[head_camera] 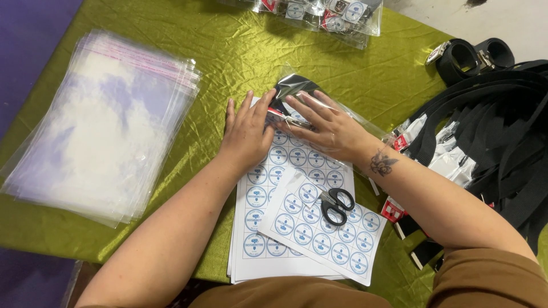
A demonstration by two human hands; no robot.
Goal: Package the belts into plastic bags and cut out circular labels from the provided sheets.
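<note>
Both your hands are pressed down on a clear bag (311,105) that has a rolled black belt (294,88) inside it. The bag lies on the top end of a stack of sticker sheets (274,228), near the middle of the green cloth (240,51).

Your left hand (246,132) lies flat, palm down, with the fingers stretched out and close together; the fingertips touch the bag's near edge. It grips nothing, it only presses. Your right hand (328,130) lies across the bag from the other side, fingers spread and nearly straight, pinning the plastic down; the two hands meet at their fingertips over the bag. You cannot tell whether the right thumb has hold of anything underneath.

A loose sticker sheet (348,242) lies tilted on top of the stack, closer to you, and black scissors (335,204) rest closed on it, just beside your right forearm. To your left, well apart from the hands, sits a thick pile of empty clear bags (97,131). To your right is a heap of black belts (502,131), with two rolled ones (479,54) above it. More filled bags (319,14) lie at the far edge of the cloth
</note>
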